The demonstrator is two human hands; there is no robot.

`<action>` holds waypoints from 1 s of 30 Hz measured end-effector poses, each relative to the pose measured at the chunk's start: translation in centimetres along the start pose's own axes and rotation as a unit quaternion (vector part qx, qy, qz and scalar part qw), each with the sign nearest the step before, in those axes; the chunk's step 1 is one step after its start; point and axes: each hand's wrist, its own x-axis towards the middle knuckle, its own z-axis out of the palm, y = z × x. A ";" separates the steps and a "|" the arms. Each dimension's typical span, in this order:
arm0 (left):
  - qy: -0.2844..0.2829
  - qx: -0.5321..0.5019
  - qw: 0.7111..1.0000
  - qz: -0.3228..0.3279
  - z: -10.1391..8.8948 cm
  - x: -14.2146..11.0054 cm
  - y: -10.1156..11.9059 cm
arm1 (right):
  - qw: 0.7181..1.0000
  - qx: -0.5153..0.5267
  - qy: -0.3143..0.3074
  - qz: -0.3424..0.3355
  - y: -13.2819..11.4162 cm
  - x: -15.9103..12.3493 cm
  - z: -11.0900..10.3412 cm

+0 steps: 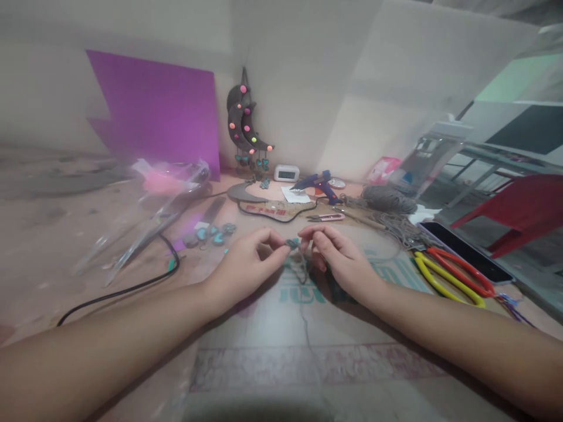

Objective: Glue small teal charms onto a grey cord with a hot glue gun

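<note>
Over the middle of the table, my left hand (pixel 253 258) pinches a small grey and teal ornament (pixel 292 242) between thumb and fingertips. My right hand (pixel 341 258) is just to its right, fingers curled together at a thin grey yarn strand (pixel 302 272) that dangles below the ornament. Blur hides how the strand joins it. Left of my left hand lie several small teal and grey ornaments (pixel 217 235). Beyond both hands are pink-handled thread snips (pixel 326 217) and a flat grey crescent (pixel 246 192).
A blue glue gun (pixel 323 186) stands at the back beside a white digital clock (pixel 287 173). Grey yarn (pixel 389 199), a phone (pixel 466 252) and red and yellow-handled scissors (pixel 453 278) lie right. A decorated moon hanging (pixel 240 120), purple sheet (pixel 162 111) and black cable (pixel 132 287) are left.
</note>
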 end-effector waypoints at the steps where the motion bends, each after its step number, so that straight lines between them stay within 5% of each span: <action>1: 0.002 0.001 1.000 -0.002 0.0 0.0 0.0 | 1.000 -0.023 0.007 -0.010 0.1 0.1 -0.2; 13: 0.011 -0.008 1.000 -0.024 0.0 0.2 0.0 | 1.000 0.010 -0.010 -0.001 0.2 0.9 -0.7; 19: 0.034 -0.046 0.997 -0.049 -0.1 0.3 -0.4 | 0.998 -0.044 0.041 -0.028 -0.5 0.8 -1.5; 24: 0.052 -0.074 0.993 -0.074 -0.1 0.5 -0.7 | 0.990 -0.060 0.129 -0.021 -0.4 2.8 -4.2; 30: 0.049 -0.061 0.993 -0.084 -0.3 0.3 -0.3 | 0.966 0.088 0.242 -0.037 0.6 6.4 -9.5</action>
